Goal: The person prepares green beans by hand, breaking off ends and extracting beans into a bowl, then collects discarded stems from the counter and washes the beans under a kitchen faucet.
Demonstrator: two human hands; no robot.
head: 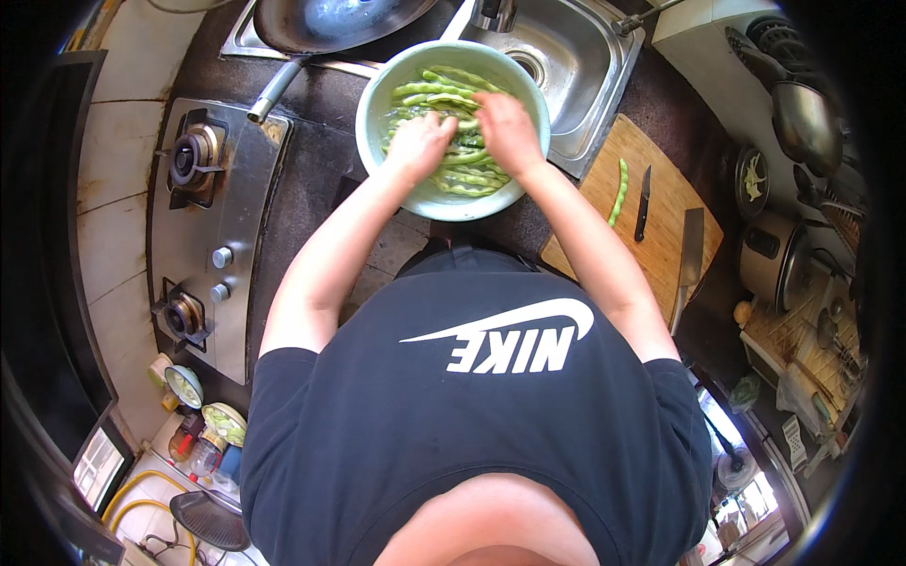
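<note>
A pale green basin [364,131] of water holds many long green beans [471,177], some lying under the surface. My left hand [423,145] reaches into it from the left, fingers bent down among the beans and partly hidden. Beside it, my right hand [506,131] touches beans at the basin's right side, its fingers curled towards the left hand. Whether either hand grips a bean cannot be made out. The basin sits at the counter's front edge, overlapping the steel sink [587,67].
Right of the basin, a wooden cutting board [655,205] bears a single green bean [619,192], a small black-handled knife [643,204] and a cleaver [691,247]. A wok [340,21] stands behind. To the left is a two-burner gas stove [219,212].
</note>
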